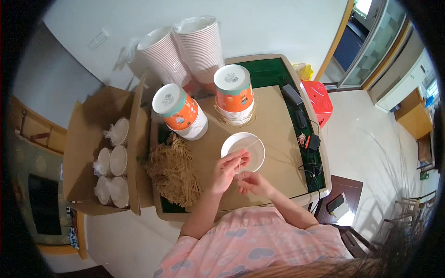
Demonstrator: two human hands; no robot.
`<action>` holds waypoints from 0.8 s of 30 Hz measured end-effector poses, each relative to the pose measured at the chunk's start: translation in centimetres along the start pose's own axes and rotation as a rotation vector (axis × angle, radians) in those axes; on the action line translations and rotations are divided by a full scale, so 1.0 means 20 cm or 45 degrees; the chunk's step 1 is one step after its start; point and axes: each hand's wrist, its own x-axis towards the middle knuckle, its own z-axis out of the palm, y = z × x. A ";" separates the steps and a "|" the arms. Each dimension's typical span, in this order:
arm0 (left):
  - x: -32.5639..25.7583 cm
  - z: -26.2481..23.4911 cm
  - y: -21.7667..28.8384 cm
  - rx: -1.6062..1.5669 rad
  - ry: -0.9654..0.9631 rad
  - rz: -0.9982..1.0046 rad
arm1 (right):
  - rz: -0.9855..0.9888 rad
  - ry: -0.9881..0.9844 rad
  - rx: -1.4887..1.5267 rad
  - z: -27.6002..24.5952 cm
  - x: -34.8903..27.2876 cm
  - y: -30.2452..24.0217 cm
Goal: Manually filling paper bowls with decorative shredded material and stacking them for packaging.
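Note:
Near the table's front edge, my left hand [227, 171] is closed in a pinch on a thin pale string [252, 143], which runs out over the open white paper tub [262, 156]. Just to its right, my right hand [255, 183] has its fingers pinched together close to the left fingertips; what they grip is too small to make out. The tub's near rim is partly hidden behind my hands. To the left lies a heap of brown twine [174, 171]. Beyond the tub stands an upside-down stack of orange-and-white tubs [234, 92] with loose strings around its lower part.
Another inverted tub stack [181, 113] and tall wrapped stacks [201, 46] stand farther back. On the left, an open cardboard box [99, 99] holds several wrapped tubs. Black adapters [313, 142] and cables line the table's right edge, near a red stool [319, 99].

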 end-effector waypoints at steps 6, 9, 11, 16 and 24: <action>0.02 -0.24 0.00 1.767 -0.083 0.681 | -0.311 0.681 -0.480 -0.18 -0.04 0.00; -0.02 -0.29 -0.09 2.120 -0.142 0.657 | -0.412 0.877 -1.112 -0.13 -0.13 -0.25; -0.01 -0.44 -0.19 2.154 -0.192 0.638 | -0.598 0.897 -1.037 -0.15 -0.12 -0.28; -0.03 -0.37 -0.22 2.245 -0.396 0.569 | -1.077 0.695 -1.108 -0.03 -0.20 -0.51; 0.09 -0.23 -0.42 2.046 -0.070 0.550 | -0.725 -0.336 -0.759 0.26 -0.17 -0.18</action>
